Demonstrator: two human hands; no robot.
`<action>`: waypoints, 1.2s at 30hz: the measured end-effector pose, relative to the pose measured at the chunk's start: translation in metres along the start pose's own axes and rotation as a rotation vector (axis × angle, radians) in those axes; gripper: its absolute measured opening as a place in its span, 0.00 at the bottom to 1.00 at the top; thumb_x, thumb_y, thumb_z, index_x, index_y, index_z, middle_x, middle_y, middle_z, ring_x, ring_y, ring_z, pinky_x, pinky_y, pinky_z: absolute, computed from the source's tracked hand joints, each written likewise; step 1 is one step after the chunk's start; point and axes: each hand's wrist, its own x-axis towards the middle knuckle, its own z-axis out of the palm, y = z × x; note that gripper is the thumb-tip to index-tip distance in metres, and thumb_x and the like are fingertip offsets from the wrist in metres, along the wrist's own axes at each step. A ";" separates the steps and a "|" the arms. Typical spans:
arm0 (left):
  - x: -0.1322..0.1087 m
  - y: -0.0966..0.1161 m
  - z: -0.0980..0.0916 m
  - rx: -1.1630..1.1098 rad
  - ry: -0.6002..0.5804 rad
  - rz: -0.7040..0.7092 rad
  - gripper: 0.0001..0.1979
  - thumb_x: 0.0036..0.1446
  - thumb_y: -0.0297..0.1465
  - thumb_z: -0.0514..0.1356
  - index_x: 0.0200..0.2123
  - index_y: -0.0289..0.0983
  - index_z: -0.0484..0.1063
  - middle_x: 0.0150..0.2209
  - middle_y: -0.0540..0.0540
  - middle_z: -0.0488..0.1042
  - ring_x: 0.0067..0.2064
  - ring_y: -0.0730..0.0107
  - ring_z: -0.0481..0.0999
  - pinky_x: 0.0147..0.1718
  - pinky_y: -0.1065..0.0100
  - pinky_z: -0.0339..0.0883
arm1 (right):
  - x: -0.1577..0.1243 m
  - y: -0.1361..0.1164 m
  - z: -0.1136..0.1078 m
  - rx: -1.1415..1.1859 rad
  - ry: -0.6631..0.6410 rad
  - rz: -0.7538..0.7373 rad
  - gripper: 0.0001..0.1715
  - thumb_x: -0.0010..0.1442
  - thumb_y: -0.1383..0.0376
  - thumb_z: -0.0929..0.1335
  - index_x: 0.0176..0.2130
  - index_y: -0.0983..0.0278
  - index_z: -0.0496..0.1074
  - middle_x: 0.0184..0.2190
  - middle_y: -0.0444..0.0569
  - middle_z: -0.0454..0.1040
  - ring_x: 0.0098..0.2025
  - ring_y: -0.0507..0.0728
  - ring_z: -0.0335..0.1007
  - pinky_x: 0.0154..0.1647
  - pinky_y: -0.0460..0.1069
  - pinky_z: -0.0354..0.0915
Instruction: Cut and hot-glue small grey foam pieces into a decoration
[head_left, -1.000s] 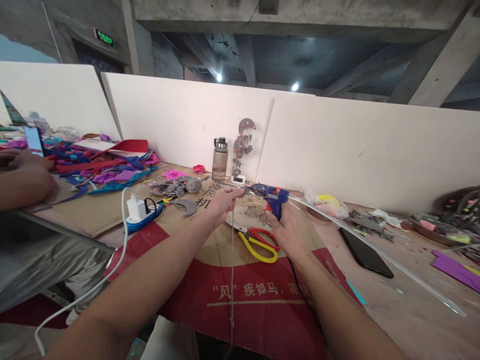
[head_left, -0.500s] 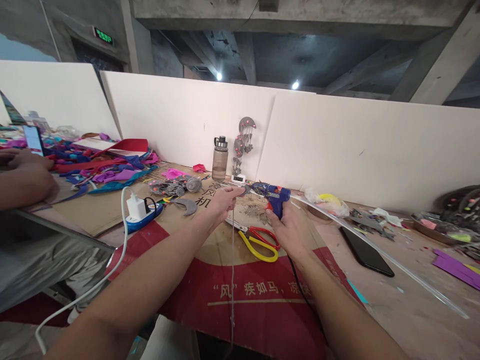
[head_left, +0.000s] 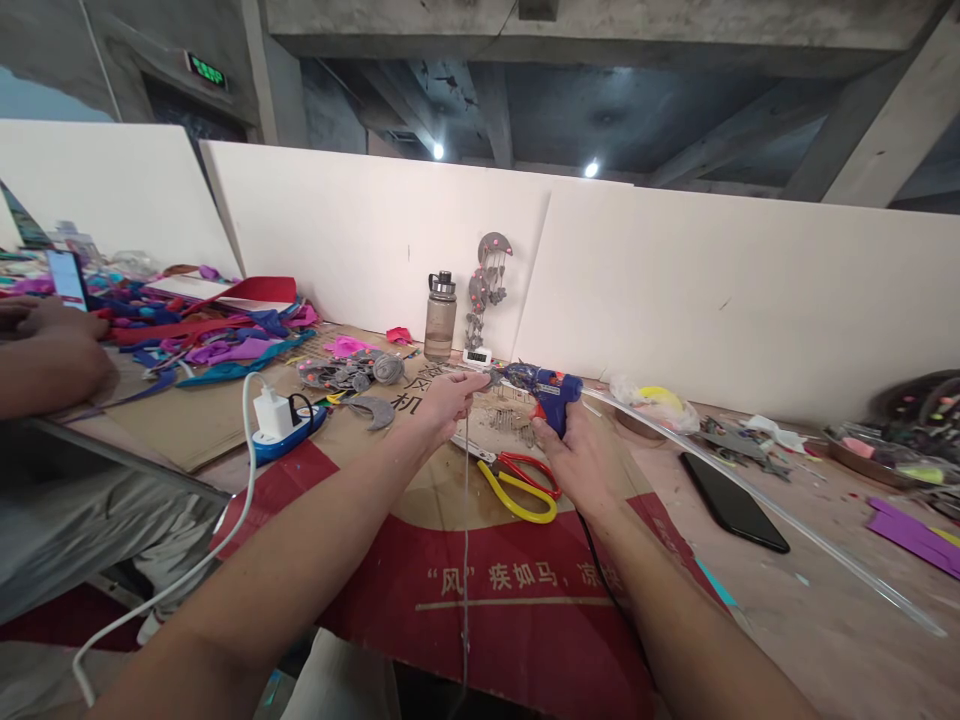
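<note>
My right hand [head_left: 581, 455] is wrapped round the handle of a blue hot glue gun [head_left: 556, 397], its nozzle pointing left. A clear glue stick [head_left: 757, 500] trails from the gun's back end to the right. Between the fingertips of my left hand [head_left: 450, 405] is a small grey felt piece [head_left: 493, 379], right at the nozzle. From that hand a grey string [head_left: 466, 530] hangs down over the table's front edge. Scissors with one red and one yellow handle [head_left: 517, 488] lie below the gun.
A water bottle [head_left: 440, 318] and a grey hanging ornament [head_left: 495, 270] stand at the back. Left are a power strip [head_left: 289, 435], grey felt pieces [head_left: 352, 372] and a person's arm [head_left: 56, 355]. A black phone [head_left: 733, 502] lies right. Red-printed cardboard [head_left: 390, 580] covers the table's front.
</note>
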 end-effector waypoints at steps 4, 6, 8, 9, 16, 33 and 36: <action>0.000 0.000 0.000 0.000 -0.010 0.004 0.19 0.37 0.39 0.72 0.24 0.32 0.70 0.21 0.52 0.66 0.16 0.88 0.48 0.16 0.73 0.35 | 0.001 0.005 0.003 -0.004 -0.002 0.006 0.19 0.62 0.55 0.62 0.50 0.62 0.64 0.39 0.53 0.76 0.40 0.63 0.72 0.43 0.57 0.66; 0.000 0.000 0.000 -0.007 -0.005 0.005 0.19 0.36 0.38 0.72 0.24 0.32 0.70 0.21 0.52 0.67 0.16 0.88 0.49 0.16 0.73 0.34 | 0.001 0.007 0.004 0.012 -0.002 0.014 0.20 0.62 0.55 0.62 0.50 0.62 0.64 0.40 0.53 0.76 0.40 0.63 0.72 0.43 0.57 0.66; 0.001 0.000 0.000 -0.015 0.006 0.001 0.18 0.37 0.37 0.72 0.25 0.32 0.71 0.23 0.51 0.69 0.16 0.88 0.49 0.16 0.73 0.34 | 0.000 0.005 0.003 0.009 0.003 0.024 0.22 0.62 0.54 0.62 0.51 0.62 0.64 0.40 0.54 0.76 0.41 0.63 0.72 0.43 0.58 0.67; 0.001 0.000 -0.001 -0.018 0.009 -0.001 0.17 0.38 0.37 0.72 0.25 0.32 0.71 0.24 0.50 0.70 0.16 0.88 0.49 0.16 0.73 0.34 | 0.000 0.004 0.002 -0.005 0.006 0.028 0.22 0.62 0.54 0.62 0.51 0.62 0.64 0.40 0.54 0.76 0.40 0.63 0.72 0.42 0.58 0.67; 0.002 -0.002 -0.002 0.003 -0.013 0.002 0.16 0.40 0.37 0.71 0.25 0.32 0.71 0.22 0.52 0.66 0.16 0.87 0.48 0.17 0.73 0.33 | -0.002 -0.012 -0.007 -0.073 0.050 -0.032 0.20 0.61 0.56 0.63 0.49 0.63 0.66 0.38 0.55 0.76 0.37 0.63 0.72 0.37 0.55 0.67; 0.001 -0.001 -0.002 0.023 -0.026 -0.003 0.17 0.40 0.38 0.71 0.25 0.32 0.70 0.21 0.53 0.63 0.17 0.87 0.47 0.17 0.73 0.33 | 0.000 -0.003 -0.001 0.002 0.019 -0.006 0.19 0.61 0.57 0.63 0.50 0.61 0.65 0.41 0.54 0.76 0.42 0.65 0.73 0.45 0.59 0.67; 0.000 0.001 -0.002 0.018 -0.025 0.004 0.17 0.39 0.37 0.71 0.24 0.32 0.70 0.21 0.53 0.64 0.16 0.88 0.47 0.17 0.73 0.33 | 0.000 0.004 0.003 0.050 0.020 -0.025 0.21 0.62 0.56 0.62 0.53 0.61 0.63 0.45 0.55 0.75 0.45 0.65 0.72 0.48 0.60 0.66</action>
